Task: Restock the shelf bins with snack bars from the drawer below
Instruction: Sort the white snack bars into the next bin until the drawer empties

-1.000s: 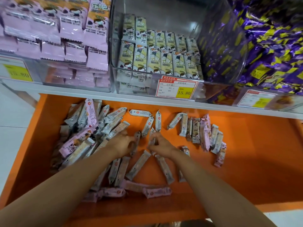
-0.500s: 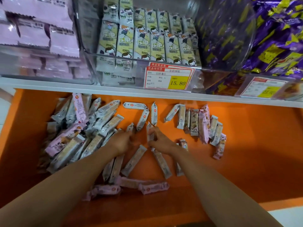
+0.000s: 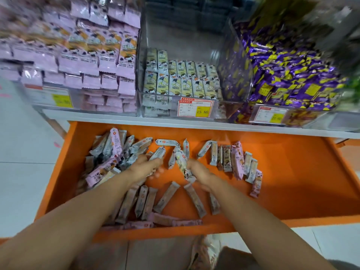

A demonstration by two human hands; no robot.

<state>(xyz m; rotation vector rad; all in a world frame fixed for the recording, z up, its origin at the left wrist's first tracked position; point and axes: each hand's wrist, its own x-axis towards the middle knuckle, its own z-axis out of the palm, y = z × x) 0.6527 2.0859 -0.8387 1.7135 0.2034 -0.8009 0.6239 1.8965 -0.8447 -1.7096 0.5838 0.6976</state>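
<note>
Head view: an open orange drawer (image 3: 292, 182) holds loose snack bars (image 3: 167, 196), heaped at its left and scattered elsewhere. Above it, a clear middle bin (image 3: 194, 45) sits part-filled with cream packs (image 3: 187, 84), between pink packs (image 3: 87, 61) and purple sweets (image 3: 288, 75). The left hand (image 3: 145, 168) grips a grey bar (image 3: 158, 152), its long axis slanting away and rightward. The right hand (image 3: 198, 171) grips a second bar (image 3: 181, 160), its far end tilted left.

Shop — clear shelf bins (image 3: 183, 41) of packaged snacks (image 3: 183, 82), price tag (image 3: 195, 108) reading 15.80, orange stock drawer (image 3: 292, 182) below.
</note>
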